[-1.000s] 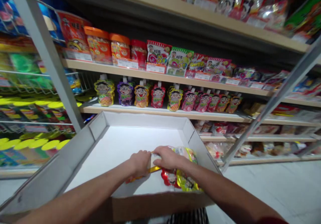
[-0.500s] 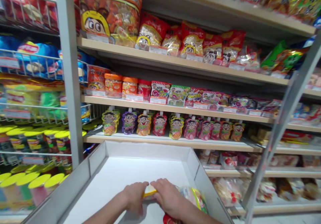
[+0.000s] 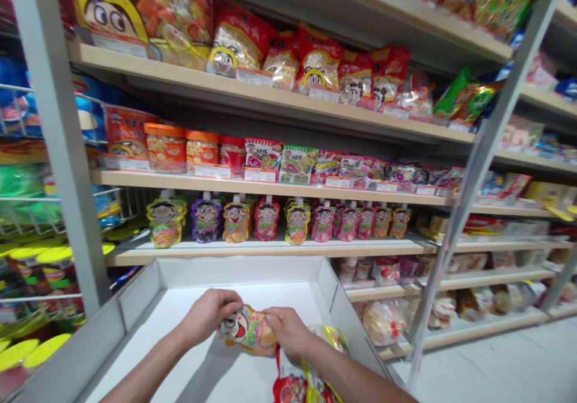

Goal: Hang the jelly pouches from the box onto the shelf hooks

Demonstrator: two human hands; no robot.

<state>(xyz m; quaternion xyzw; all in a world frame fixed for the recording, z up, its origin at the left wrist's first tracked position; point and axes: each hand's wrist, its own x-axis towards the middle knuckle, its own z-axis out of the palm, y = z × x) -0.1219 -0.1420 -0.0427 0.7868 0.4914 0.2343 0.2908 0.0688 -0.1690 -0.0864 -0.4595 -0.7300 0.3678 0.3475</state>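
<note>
Both my hands hold one orange drink pouch (image 3: 249, 331) with a cartoon face, lifted above the white cardboard box (image 3: 148, 283). My left hand (image 3: 208, 316) grips its left end with curled fingers. My right hand (image 3: 285, 331) pinches its right end. More pouches (image 3: 297, 385), red and yellow, lie in the box under my right forearm. On the shelf ahead stands a row of matching spouted pouches (image 3: 265, 219) in yellow, purple, orange, red and pink.
A grey upright post (image 3: 58, 150) rises at the left, a slanted one (image 3: 473, 168) at the right. Shelves above carry orange-lidded tubs (image 3: 180, 147) and red snack bags (image 3: 315, 60). Yellow-lidded cups (image 3: 45, 258) fill wire racks at left. Grey floor (image 3: 496, 361) lies lower right.
My hands lifted the orange pouch up out of the box floor and turned its face toward me. The view tilted upward, showing higher shelves.
</note>
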